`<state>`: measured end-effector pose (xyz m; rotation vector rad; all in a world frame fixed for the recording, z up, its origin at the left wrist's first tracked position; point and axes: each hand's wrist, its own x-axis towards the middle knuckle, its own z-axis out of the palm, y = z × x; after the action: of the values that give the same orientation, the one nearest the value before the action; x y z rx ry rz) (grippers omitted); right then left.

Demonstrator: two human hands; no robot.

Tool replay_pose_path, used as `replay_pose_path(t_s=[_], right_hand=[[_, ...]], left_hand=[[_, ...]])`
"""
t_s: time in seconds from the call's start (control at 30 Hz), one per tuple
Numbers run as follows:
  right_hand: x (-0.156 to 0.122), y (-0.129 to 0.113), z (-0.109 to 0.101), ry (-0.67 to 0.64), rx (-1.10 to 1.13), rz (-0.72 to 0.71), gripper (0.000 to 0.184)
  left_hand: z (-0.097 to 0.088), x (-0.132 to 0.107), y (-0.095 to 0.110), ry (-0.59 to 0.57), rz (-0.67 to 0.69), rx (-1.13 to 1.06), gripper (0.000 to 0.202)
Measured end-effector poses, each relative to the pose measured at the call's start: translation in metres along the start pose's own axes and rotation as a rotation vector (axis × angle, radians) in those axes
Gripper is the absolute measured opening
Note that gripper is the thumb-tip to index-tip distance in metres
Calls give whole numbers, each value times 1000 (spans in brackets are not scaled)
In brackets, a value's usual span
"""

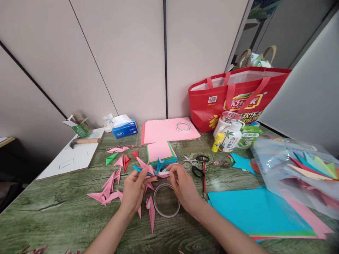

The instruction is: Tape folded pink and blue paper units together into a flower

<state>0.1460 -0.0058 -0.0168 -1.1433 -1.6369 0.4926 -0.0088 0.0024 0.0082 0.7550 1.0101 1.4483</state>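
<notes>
Between my hands, above the wooden-patterned table, are folded paper pieces in pink and blue. My left hand (135,188) pinches a pink and blue folded paper piece (145,167) between thumb and fingers. My right hand (183,187) has its fingertips closed on another pink and blue folded paper piece (159,166); whether the two are joined I cannot tell. Below and between the wrists lies a roll of narrow tape (158,210). Near it rests a pink folded piece (151,211), and more pink folded pieces (106,194) are scattered left of my left hand.
Scissors (197,165) lie over a red pencil (204,183). Behind are small paper squares (159,150), large pink sheets (159,128) and a tissue box (124,129). A hammer (84,141) rests left. Right stand a glue stick (217,142), a red bag (203,106) and blue sheets (254,211).
</notes>
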Motion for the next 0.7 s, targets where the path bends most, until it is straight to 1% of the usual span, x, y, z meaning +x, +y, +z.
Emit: replay_pose_path(t_s=[0.07,0.13,0.2,0.23,0.27,0.3,0.33,0.4,0.43,0.47,0.53,0.57,0.63,0.7], right_hand=[[3,-5,-4,-10,187,54,8],[6,-11,-10,-73,450,113,8],[9,-17,-16,-203,697,195,12],[10,-19,-18,-277,765,233,13],[10,-20,-20,-333,788,268,12],[10,-21,-20,-348,765,291,11],[10,-22,-20,-321,704,295,11],[8,-21,-16,-194,550,259,12],[7,-20,-14,-133,490,235,19],[5,-18,-12,-96,453,214,30],[3,-16,-7,-102,448,200,48],[2,-14,-5,-119,466,210,50],[1,-11,-2,-151,492,234,44],[0,-9,-1,-152,491,249,37]], left_hand=[[0,2,3,26,36,-29,24],[-1,2,4,22,69,-1,24],[-1,0,4,9,82,91,24],[-2,-1,4,1,83,150,24],[-2,-2,3,-6,86,204,24],[-2,-3,3,-13,88,250,24],[-3,-3,2,-21,92,286,24],[-5,-4,0,-49,97,328,23],[-6,-4,-1,-65,95,336,23],[-6,-3,-2,-81,85,340,23],[-7,-4,-4,-107,64,340,22],[-6,-4,-4,-110,57,339,21],[-4,-6,-4,-114,42,349,20],[-1,-9,-2,-131,20,364,18]])
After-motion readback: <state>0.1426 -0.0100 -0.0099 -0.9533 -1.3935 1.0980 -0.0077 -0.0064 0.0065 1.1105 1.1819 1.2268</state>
